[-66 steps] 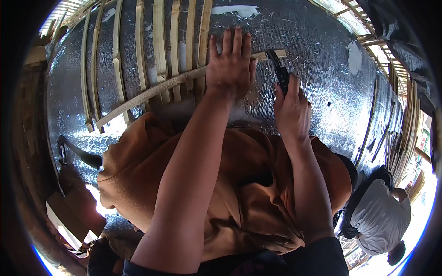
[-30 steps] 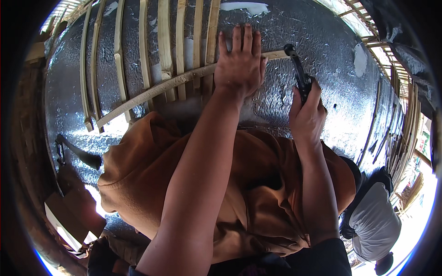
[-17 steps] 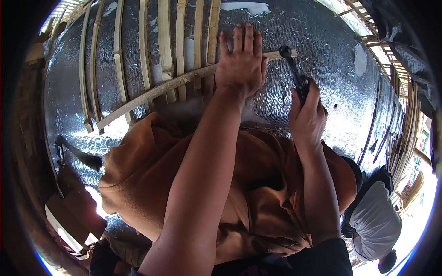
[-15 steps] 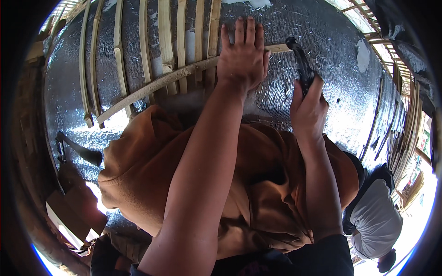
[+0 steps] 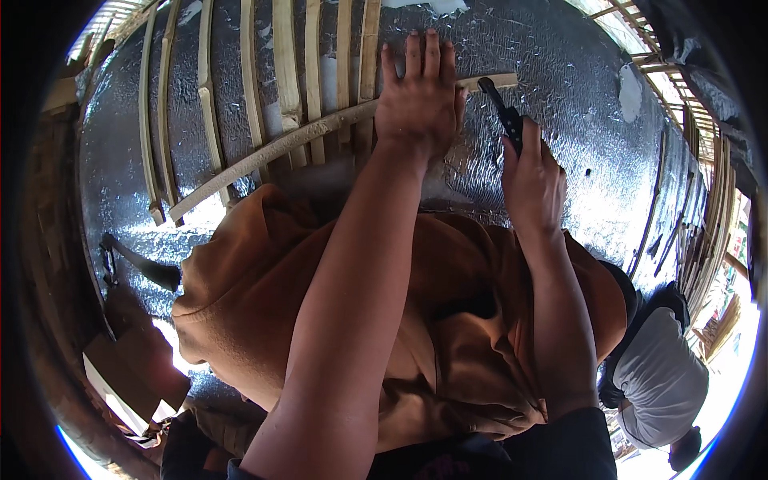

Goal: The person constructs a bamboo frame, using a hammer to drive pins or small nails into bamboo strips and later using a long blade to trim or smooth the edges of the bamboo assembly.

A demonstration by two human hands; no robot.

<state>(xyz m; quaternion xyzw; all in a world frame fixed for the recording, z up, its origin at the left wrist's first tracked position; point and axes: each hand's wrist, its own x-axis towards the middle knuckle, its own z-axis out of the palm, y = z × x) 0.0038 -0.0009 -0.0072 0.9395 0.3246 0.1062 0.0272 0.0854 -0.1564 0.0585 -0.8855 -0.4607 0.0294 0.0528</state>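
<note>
My left hand [image 5: 416,112] lies flat with its fingers stretched out, pressing on a long, slightly bent bamboo strip [image 5: 272,146]. Several bamboo slats [image 5: 250,80] lie under the left part of that strip, side by side. In my right hand [image 5: 534,180] is a slim black knife-like tool [image 5: 506,114] with small rivets along it. Its far tip is at the strip's right end portion, just right of my left hand; whether it touches the wood I cannot tell. My fingers hide the tool's lower part.
A crinkled silver foil sheet [image 5: 560,48] spreads beneath the bamboo. Brown cloth [image 5: 232,296] is heaped over my lap. Another dark tool [image 5: 144,264] lies at left, above a cardboard piece [image 5: 132,368]. A person in a grey top [image 5: 660,376] is at lower right, near stacked strips [image 5: 712,216].
My right hand has turned the tool and brought its tip left, from beyond the strip's end to over the strip. The left hand stays pressed in place.
</note>
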